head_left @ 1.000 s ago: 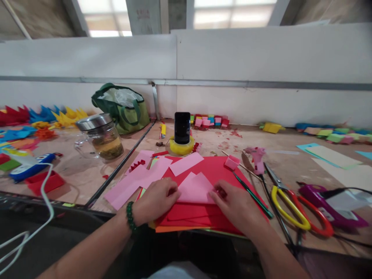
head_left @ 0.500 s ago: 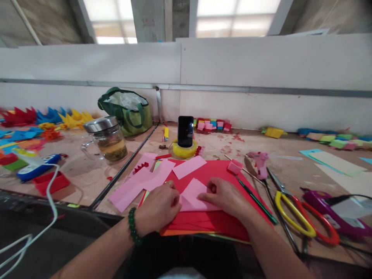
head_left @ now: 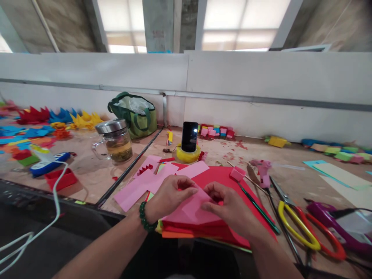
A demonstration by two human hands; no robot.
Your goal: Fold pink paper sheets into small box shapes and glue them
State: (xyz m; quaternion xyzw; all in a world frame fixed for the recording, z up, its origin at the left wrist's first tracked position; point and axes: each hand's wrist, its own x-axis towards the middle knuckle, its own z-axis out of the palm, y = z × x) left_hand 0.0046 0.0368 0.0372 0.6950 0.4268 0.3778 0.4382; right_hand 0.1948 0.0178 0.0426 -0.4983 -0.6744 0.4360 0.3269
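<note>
A sheet of pink paper (head_left: 190, 209) lies over a stack of red paper (head_left: 221, 174) at the table's front edge, its upper part lifted between my hands. My left hand (head_left: 174, 195), with a green bead bracelet at the wrist, pinches the sheet's upper left edge between thumb and fingers. At the sheet's right side, the thumb and curled fingers of my right hand (head_left: 222, 199) close on its edge. Cut pink paper pieces (head_left: 133, 190) lie left of the stack. Close to my right hand are a small pink paper box (head_left: 237, 173) and a green pen (head_left: 258, 207).
Scissors (head_left: 299, 224), a pink glue gun (head_left: 263, 172) and a purple tool (head_left: 334, 221) with a cable lie at right. A phone (head_left: 190, 136) stands in a yellow tape roll (head_left: 188, 155). A glass mug (head_left: 116, 145) and a green bag (head_left: 142, 120) are at left.
The pink sheet's fold has been raised, and both hands now hold its upper part. My left hand has moved up and right. The view has shifted slightly.
</note>
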